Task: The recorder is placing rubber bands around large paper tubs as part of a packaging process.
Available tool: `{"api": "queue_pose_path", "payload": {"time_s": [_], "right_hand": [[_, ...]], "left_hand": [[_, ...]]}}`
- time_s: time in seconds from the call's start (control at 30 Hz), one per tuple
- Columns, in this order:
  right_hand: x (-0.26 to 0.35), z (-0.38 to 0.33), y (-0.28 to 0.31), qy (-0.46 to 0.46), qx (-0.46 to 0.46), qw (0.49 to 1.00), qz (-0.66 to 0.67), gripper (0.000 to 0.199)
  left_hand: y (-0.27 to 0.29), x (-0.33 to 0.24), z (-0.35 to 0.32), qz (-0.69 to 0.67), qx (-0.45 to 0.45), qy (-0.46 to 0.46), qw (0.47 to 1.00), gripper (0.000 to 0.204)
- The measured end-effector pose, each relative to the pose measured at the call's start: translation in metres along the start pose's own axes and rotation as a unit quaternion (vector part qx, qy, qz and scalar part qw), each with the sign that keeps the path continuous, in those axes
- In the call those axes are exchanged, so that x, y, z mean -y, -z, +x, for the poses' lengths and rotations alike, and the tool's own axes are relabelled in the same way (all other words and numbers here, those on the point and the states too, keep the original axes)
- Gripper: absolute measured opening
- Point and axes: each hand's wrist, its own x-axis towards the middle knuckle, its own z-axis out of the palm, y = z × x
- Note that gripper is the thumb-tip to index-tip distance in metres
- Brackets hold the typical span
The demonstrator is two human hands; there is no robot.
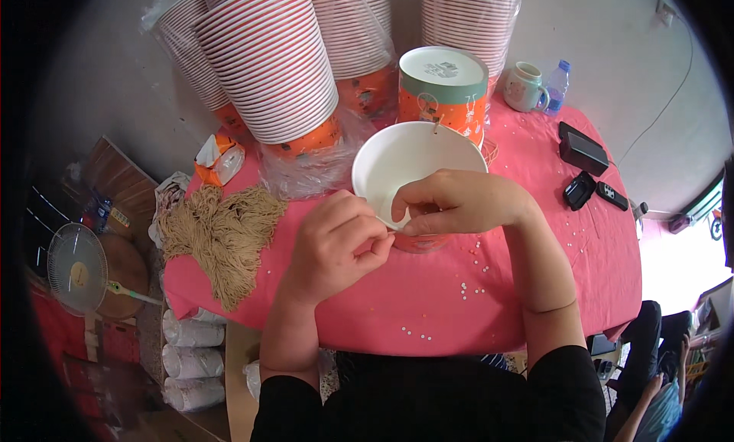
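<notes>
A white-lined paper cup (pixel 397 163) with an orange outside stands on the pink table (pixel 459 304) in front of me. My right hand (pixel 459 201) rests over its near rim, fingers curled into the cup. My left hand (pixel 336 243) is closed beside the rim, thumb and forefinger pinched against the cup's edge; a thin tan string may lie between them, but it is too small to tell. Another cup (pixel 443 86) stands upside down just behind, with a short string sticking up at the white cup's far rim.
Tall stacks of orange-and-white cups (pixel 271 60) in plastic wrap lean at the back. A bundle of tan strings (pixel 222 235) lies at the left. A mug (pixel 526 86), a small bottle (pixel 558 82) and black devices (pixel 582 147) sit at the right. Small white beads dot the cloth. A fan (pixel 76 270) stands on the floor.
</notes>
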Motion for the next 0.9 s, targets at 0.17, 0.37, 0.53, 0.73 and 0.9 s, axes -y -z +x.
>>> {"api": "queue_pose_path", "payload": {"time_s": [0.17, 0.37, 0.53, 0.73, 0.9], "right_hand": [[0.008, -0.005, 0.007, -0.034, -0.005, 0.999, 0.008, 0.020], [0.006, -0.013, 0.012, -0.024, -0.055, 0.998, -0.024, 0.023], [0.010, -0.015, 0.009, -0.037, -0.135, 0.987, -0.072, 0.018], [0.017, 0.007, -0.017, 0.029, -0.225, 0.966, -0.128, 0.016], [0.017, 0.015, -0.041, 0.065, -0.253, 0.946, -0.189, 0.015]], "left_hand": [[0.006, 0.011, -0.001, -0.052, -0.039, 0.065, 0.996, 0.022], [0.001, 0.023, -0.008, -0.117, -0.102, 0.172, 0.973, 0.015], [-0.002, 0.020, -0.012, -0.407, -0.129, 0.313, 0.849, 0.007], [-0.007, 0.023, -0.016, -0.438, -0.133, 0.302, 0.836, 0.005], [-0.011, 0.021, -0.015, -0.440, -0.150, 0.279, 0.840, 0.008]]}}
